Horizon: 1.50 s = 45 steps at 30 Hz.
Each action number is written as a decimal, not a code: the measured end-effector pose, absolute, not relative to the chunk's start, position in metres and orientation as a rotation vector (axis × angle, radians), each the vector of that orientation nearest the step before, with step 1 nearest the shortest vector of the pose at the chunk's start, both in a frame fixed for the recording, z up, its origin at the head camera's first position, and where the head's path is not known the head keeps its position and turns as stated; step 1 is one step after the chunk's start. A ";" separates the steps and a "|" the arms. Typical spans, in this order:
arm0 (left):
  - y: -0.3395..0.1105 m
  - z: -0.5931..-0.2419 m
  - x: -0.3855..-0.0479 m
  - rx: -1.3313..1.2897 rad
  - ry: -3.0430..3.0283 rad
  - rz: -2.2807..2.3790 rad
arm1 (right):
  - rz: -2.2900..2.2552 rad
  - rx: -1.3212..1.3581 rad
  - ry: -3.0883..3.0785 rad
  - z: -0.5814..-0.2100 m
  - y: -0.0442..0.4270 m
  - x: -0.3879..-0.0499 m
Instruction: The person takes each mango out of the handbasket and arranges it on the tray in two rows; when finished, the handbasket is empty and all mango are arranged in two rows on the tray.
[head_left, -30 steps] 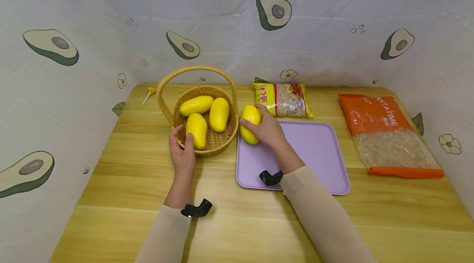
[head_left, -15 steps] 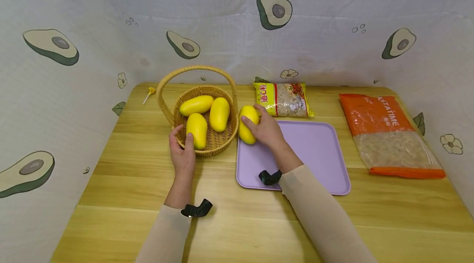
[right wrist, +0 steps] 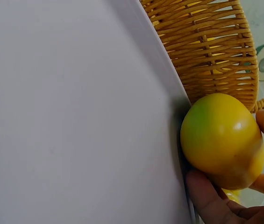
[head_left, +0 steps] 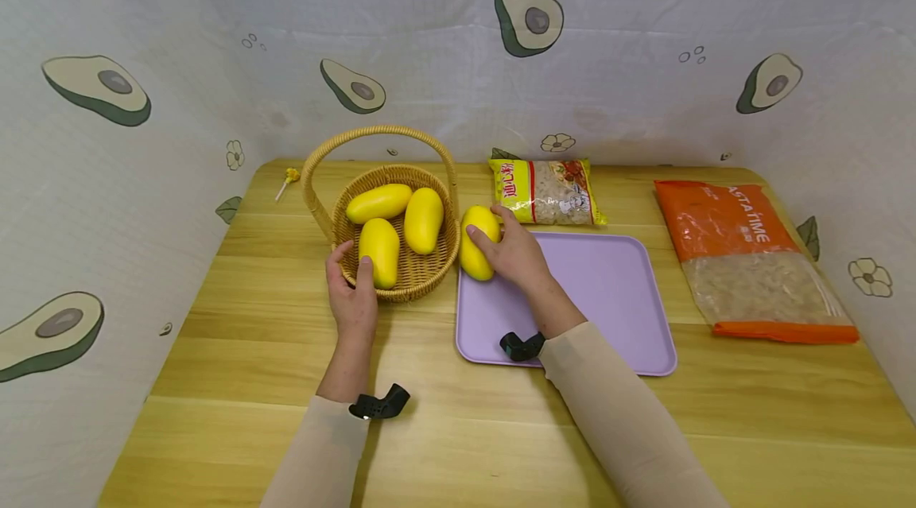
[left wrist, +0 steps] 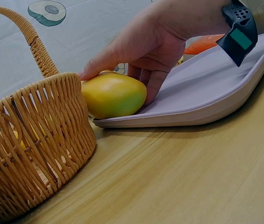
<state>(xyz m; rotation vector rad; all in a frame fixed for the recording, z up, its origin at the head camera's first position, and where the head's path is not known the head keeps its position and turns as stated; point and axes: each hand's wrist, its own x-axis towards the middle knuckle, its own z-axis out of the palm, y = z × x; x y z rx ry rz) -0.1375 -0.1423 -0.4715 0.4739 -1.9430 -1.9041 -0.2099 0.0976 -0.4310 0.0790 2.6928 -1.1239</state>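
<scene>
My right hand (head_left: 518,254) holds a yellow mango (head_left: 477,246) at the left edge of the lilac tray (head_left: 601,301). The thumb is on top of it and the fingers are on its far side. In the right wrist view the mango (right wrist: 223,140) shows a greenish patch and lies along the tray's rim, close to the basket wall. My left hand (head_left: 354,301) grips the front left rim of the wicker basket (head_left: 422,285), its thumb near a mango (head_left: 379,254) inside. Two more mangoes lie in the basket. The left wrist view does not show the left hand.
A yellow packet of pasta (head_left: 551,191) lies behind the tray. To the right is a large orange bag of pasta (head_left: 751,269). A small yellow lollipop (head_left: 289,180) lies at the back left. The basket's tall handle (head_left: 379,130) arches over it.
The right hand has shifted the mango slightly left, closer to the basket, and then a touch toward the front. The left hand and basket have stayed in place.
</scene>
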 end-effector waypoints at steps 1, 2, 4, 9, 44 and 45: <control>-0.142 -0.472 -0.138 0.478 -1.944 -1.904 | -1.123 0.081 2.692 -0.431 0.097 -0.210; -0.143 -0.472 -0.138 0.480 -1.946 -1.903 | -1.121 0.085 2.691 -0.431 0.097 -0.210; -0.143 -0.472 -0.138 0.484 -1.953 -1.898 | -1.110 0.095 2.694 -0.431 0.097 -0.210; -0.143 -0.473 -0.138 0.476 -1.953 -1.892 | -1.077 0.105 2.707 -0.430 0.097 -0.209; -0.144 -0.476 -0.137 0.442 -1.961 -1.877 | -0.833 -0.089 2.895 -0.392 0.108 -0.180; -0.144 -0.476 -0.138 0.437 -1.960 -1.876 | -0.819 -0.113 2.887 -0.389 0.108 -0.177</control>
